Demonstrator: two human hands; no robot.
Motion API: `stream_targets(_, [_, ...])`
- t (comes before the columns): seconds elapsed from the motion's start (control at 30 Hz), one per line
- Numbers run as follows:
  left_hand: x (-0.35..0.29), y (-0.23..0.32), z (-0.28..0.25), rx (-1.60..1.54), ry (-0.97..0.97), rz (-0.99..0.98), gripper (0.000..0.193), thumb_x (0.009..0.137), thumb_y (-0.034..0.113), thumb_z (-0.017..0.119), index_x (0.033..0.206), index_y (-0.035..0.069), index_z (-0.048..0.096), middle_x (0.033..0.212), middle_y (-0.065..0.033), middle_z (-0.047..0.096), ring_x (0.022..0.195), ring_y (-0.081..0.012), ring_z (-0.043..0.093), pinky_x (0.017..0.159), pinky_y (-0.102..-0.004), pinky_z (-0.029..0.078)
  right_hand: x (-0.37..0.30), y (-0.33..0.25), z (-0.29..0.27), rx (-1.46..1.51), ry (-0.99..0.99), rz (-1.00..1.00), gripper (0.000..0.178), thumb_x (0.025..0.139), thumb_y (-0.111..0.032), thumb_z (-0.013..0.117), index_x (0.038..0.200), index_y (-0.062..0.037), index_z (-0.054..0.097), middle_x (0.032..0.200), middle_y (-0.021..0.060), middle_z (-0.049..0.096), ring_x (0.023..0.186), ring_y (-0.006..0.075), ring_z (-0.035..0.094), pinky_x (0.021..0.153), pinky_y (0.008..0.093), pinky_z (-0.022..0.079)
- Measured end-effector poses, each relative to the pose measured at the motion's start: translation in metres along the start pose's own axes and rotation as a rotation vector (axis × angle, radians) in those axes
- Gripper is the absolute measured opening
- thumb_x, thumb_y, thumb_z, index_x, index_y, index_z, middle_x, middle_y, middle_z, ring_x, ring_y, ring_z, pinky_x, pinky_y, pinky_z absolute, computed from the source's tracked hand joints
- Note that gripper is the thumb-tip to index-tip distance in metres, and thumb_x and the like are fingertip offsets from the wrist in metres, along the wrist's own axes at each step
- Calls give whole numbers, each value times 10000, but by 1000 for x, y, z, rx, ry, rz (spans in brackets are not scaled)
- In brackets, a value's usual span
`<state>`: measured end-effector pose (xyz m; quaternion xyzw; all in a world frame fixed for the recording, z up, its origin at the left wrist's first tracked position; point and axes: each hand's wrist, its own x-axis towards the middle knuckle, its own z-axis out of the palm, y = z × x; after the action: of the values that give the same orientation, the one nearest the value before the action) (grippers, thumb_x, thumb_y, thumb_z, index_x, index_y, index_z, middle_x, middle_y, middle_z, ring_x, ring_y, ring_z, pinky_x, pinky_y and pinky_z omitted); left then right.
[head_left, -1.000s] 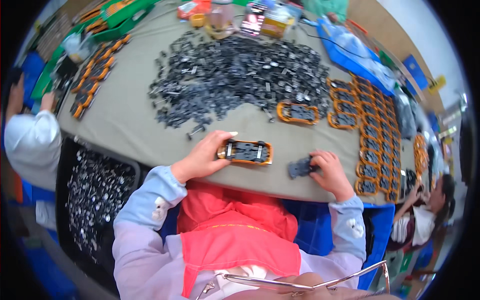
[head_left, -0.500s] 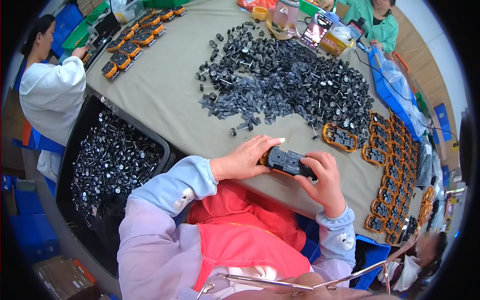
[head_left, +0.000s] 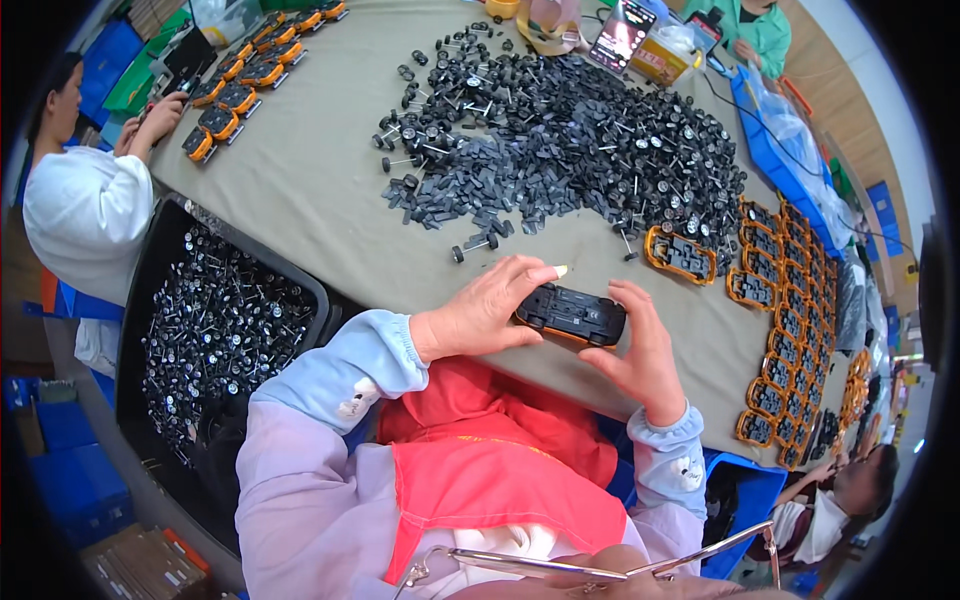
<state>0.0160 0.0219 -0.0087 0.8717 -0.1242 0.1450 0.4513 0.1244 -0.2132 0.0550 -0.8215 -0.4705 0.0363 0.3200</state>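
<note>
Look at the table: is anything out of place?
One wheel pair lies loose between the left hand and the big pile of black parts, and one orange toy car sits apart from the neat rows. They look like strays.

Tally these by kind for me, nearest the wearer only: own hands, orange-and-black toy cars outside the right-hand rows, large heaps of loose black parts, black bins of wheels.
Hands: 2 (left hand, right hand)
Toy cars: 2 (car between the hands, lone car by the heap)
Heaps: 1 (black parts)
Bins: 1 (black bin)
Total: 6
</note>
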Motion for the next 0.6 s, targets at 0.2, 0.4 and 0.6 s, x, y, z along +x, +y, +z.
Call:
stream_targets(0.2, [17,27,6,259,69,100,570,718,212,843,1223,104,604,1264,-124,565,1202,-330,534,983,-473,429,-21,23,10,234,-77,261,783,655,-153,889,1326,-37,502,1290,163,581,1172,354,588,973,414,502])
stream_targets(0.4, [25,28,13,380,-51,146,376,765,205,787,1111,103,682,1153,-58,640,1151,-274,575,942,-442,434,-24,34,23,294,-77,275,714,660,-150,875,1274,-39,528,1188,146,605,1120,333,601,943,407,505])
stream_targets(0.6, [20,21,18,506,-65,324,359,773,110,697,1122,24,677,1209,-122,658,1120,-298,630,955,-438,491,-17,44,13,468,-96,303,627,744,-188,833,1281,-24,554,1130,150,650,1001,323,662,867,384,532])
